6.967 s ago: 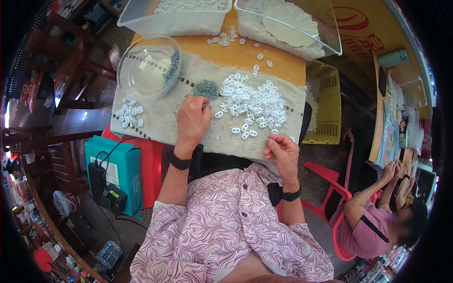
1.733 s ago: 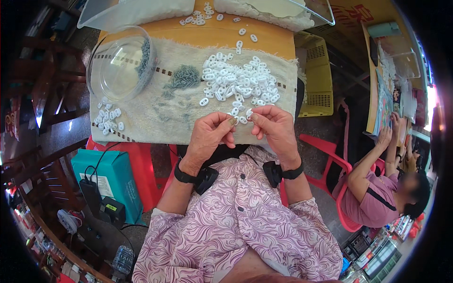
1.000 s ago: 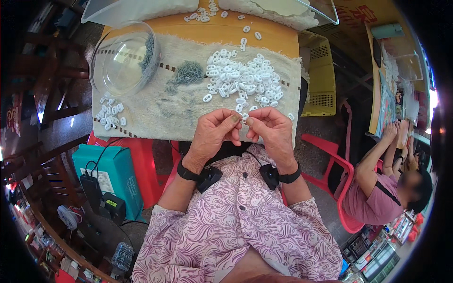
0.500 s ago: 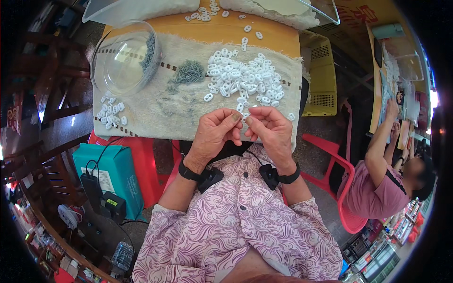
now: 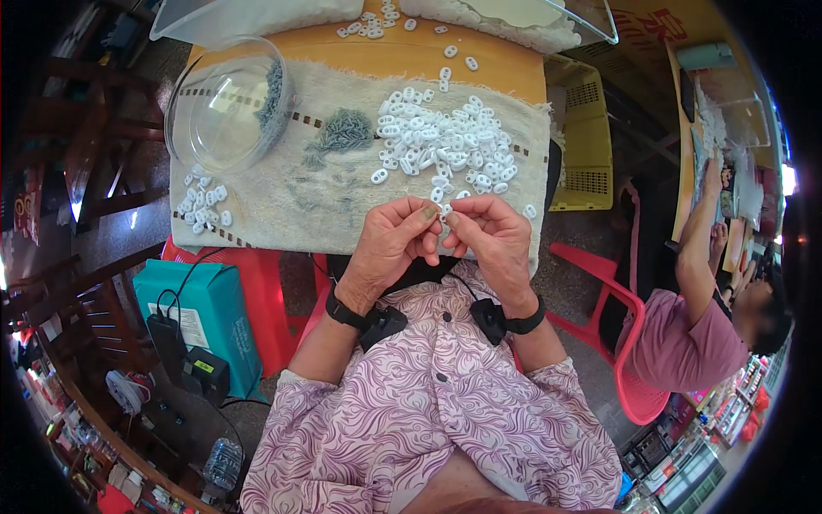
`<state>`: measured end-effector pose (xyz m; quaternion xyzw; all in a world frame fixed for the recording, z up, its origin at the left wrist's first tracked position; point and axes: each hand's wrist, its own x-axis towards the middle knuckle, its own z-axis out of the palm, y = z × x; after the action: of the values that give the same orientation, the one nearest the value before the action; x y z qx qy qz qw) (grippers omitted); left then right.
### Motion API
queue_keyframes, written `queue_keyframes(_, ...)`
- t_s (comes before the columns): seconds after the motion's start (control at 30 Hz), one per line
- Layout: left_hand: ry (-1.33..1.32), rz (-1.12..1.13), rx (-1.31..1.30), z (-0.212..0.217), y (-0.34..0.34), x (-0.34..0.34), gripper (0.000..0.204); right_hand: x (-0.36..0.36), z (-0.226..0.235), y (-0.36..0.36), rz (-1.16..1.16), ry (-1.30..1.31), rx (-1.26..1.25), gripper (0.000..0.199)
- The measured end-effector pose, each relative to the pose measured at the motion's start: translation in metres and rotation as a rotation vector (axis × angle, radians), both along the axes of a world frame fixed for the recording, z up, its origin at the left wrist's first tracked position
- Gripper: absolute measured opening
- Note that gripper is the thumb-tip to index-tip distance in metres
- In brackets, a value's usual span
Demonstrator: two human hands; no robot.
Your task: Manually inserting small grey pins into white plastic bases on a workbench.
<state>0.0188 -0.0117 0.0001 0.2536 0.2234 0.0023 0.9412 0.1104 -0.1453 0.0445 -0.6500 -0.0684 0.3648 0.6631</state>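
My left hand and my right hand meet at the table's near edge, thumbs and forefingers pinched. Between their fingertips is a small white oval plastic piece with two holes. Any smaller part in the pinch is hidden. Just beyond my hands spreads a heap of similar white oval pieces. Left of that heap lies a pile of small grey springs, a few strewn toward me on the cloth. A smaller group of white pieces sits at the cloth's left near corner.
A clear round tub holding grey springs lies tilted at the far left of the beige cloth. Clear bins line the table's far side. A yellow crate stands at right, near a red chair and a seated co-worker.
My fingertips have shifted very slightly, and the white piece between them shows more clearly. The co-worker at right has moved the arm and head a little.
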Motion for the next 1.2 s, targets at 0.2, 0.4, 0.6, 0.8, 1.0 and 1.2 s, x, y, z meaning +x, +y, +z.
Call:
queue_keyframes(0.2,0.007,0.002,0.037,0.001,0.000,0.001,0.018,0.001,-0.001,0.000,-0.002,-0.015,0.004,0.016)
queue_keyframes(0.4,0.014,0.007,0.098,0.002,-0.001,0.001,0.017,0.000,-0.003,-0.001,-0.005,-0.050,-0.002,0.015)
queue_keyframes(0.6,0.016,0.011,0.137,0.002,-0.002,0.000,0.017,-0.003,-0.002,0.000,0.002,-0.119,-0.026,0.012)
queue_keyframes(0.8,0.054,0.009,0.327,0.007,-0.003,-0.001,0.016,-0.006,-0.005,0.000,0.030,-0.353,-0.059,0.010)
queue_keyframes(1.0,0.051,0.010,0.503,0.004,-0.007,-0.002,0.014,-0.007,-0.005,0.006,0.046,-0.621,-0.113,0.005)
queue_keyframes(1.2,0.081,0.052,0.481,0.007,-0.010,0.000,0.014,-0.008,-0.002,0.008,0.048,-0.463,-0.081,0.006)
